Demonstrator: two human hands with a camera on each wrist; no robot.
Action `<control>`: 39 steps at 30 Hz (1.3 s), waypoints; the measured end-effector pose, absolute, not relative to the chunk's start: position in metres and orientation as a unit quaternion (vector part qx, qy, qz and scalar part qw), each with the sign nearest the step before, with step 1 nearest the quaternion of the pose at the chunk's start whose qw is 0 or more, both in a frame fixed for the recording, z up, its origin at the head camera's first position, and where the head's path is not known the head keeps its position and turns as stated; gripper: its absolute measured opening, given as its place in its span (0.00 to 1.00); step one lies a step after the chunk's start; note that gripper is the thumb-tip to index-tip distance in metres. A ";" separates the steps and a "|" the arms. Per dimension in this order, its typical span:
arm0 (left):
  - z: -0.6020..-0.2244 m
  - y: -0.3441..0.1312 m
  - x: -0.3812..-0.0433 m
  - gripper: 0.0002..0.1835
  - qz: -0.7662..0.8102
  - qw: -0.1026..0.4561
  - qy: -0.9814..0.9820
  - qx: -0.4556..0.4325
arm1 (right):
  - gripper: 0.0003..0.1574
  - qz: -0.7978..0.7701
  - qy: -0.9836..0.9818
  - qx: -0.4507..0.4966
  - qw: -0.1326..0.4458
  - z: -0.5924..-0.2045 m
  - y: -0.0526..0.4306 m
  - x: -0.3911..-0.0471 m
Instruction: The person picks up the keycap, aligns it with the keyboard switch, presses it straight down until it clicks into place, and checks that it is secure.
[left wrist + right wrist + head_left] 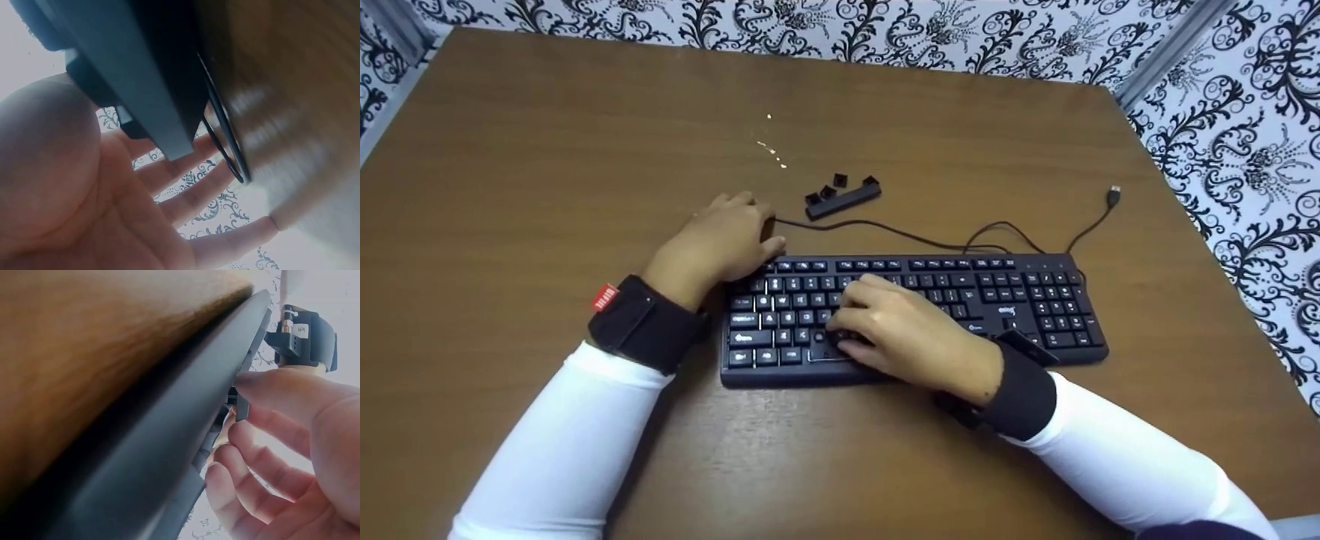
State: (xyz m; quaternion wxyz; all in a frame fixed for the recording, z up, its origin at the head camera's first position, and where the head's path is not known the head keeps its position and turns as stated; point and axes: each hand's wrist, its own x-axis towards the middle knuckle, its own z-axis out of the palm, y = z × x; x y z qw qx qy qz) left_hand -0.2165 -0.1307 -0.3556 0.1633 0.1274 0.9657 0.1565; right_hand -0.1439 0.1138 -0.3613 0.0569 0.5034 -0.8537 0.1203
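Observation:
A black keyboard (802,379) lies on the wooden table. My right hand (915,334) is over its lower middle, where some keys are off around the space bar gap. In the right wrist view, thumb and fingertips pinch a small black keycap (242,409) just above the key row. My left hand (712,236) is at the keyboard's upper left corner, thumb near the edge and the other fingers reaching past it onto the table. The left wrist view shows those fingers (219,244) extended and spread, beyond the keyboard's side and its cable (225,135).
Behind the keyboard lie a loose space bar (844,202) and several small keycaps (840,180). The cable (885,227) loops along the back to a USB plug (1114,196) at the right. Small pale crumbs (772,152) dot the table. Patterned walls (930,34) border the table.

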 end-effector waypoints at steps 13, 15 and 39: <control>-0.357 -0.131 -0.217 0.35 0.152 0.162 0.966 0.131 | 0.08 0.120 -0.859 0.495 0.058 -0.361 0.113 -0.147; -0.358 -0.132 -0.217 0.35 0.151 0.161 0.966 0.134 | 0.08 0.121 -0.859 0.495 0.051 -0.361 0.113 -0.146; -0.356 -0.132 -0.217 0.34 0.145 0.152 0.967 0.141 | 0.02 0.141 -0.879 0.449 -0.069 -0.348 0.106 -0.149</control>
